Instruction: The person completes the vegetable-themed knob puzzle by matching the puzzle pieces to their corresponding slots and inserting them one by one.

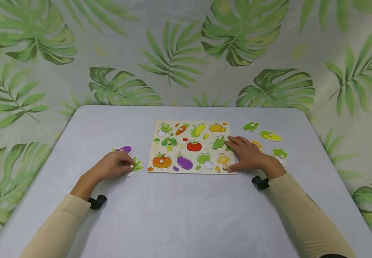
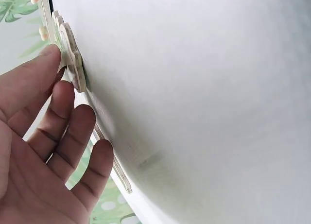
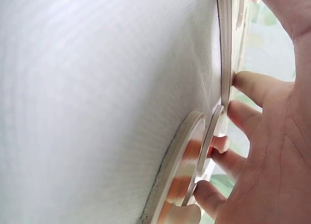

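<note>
Beige sleeves (image 1: 57,224) slant in from the lower corners of my head view, each ending in a bare hand over the white tabletop (image 1: 186,215). I have the left hand (image 1: 112,167) turned inward, its wrist raised above the surface and its fingertips pointing toward the puzzle board (image 1: 205,152). Thumb and forefinger pinch the turnip piece (image 1: 137,165), green-leaved and pale at the root, just left of the board; in my left wrist view the other three fingers curve loosely, a little apart. I can't tell whether the piece is clear of the surface. Just behind it lies the eggplant piece (image 1: 127,149), partly covered by that hand.

Across from it, I have the right hand (image 1: 249,154) reaching over the board's right edge, fingers spread wide and thumb at the near corner, with nothing in its grasp. My right wrist view shows a fingertip against the board's edge and others close to a knobbed red piece (image 3: 210,140). The mushroom piece (image 1: 257,144) shows partly behind the hand; farther right lie the corn piece (image 1: 270,136) and bok choy piece (image 1: 280,156).
</note>
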Demonstrator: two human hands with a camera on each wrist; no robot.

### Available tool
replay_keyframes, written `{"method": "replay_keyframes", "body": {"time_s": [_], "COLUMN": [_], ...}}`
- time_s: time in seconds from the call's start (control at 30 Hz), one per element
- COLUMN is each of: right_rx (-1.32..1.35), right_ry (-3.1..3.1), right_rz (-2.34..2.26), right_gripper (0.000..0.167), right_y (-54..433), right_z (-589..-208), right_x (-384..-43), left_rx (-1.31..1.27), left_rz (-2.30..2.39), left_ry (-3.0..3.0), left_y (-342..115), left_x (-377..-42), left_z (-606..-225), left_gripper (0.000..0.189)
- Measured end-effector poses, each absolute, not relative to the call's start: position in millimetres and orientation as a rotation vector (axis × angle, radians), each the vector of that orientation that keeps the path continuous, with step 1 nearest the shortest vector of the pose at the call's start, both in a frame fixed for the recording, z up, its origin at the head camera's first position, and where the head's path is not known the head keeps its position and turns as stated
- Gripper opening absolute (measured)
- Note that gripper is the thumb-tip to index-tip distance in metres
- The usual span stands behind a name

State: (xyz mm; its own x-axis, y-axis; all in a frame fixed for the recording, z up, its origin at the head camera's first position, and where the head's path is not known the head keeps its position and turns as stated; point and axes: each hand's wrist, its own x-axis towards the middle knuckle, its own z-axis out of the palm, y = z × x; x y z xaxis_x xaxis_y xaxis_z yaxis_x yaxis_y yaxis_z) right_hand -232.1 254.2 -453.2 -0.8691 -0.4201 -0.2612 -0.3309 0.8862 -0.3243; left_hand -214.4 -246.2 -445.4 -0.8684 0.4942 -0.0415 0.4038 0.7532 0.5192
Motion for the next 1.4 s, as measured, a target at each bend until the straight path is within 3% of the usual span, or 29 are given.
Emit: {"method": "replay_keyframes", "body": {"time_s": [0.23, 0.93, 1.4], "right_rx": [-0.556, -0.564, -0.571], "right_ry": [2.736, 2.735, 2.735], "right_rz": [-0.385, -0.391, -0.400], "right_gripper": [0.108, 0.107, 0.107], "right_y": [254.0, 255.6, 255.6], "right_z": [-449.9, -453.9, -452.6], "right_x": [-230.5, -230.8, -230.9], "left_rx": [0.762, 0.820, 0.672], "left_rz": [0.746, 0.808, 0.927], "left_ry": [2.733, 2.763, 2.834], "left_y": [-245.0, -240.6, -207.5], "left_x": [-217.8, -217.9, -251.6], "left_z": [-443.6, -443.2, -433.6], "left_gripper": [0.020, 0.013, 0.018]}}
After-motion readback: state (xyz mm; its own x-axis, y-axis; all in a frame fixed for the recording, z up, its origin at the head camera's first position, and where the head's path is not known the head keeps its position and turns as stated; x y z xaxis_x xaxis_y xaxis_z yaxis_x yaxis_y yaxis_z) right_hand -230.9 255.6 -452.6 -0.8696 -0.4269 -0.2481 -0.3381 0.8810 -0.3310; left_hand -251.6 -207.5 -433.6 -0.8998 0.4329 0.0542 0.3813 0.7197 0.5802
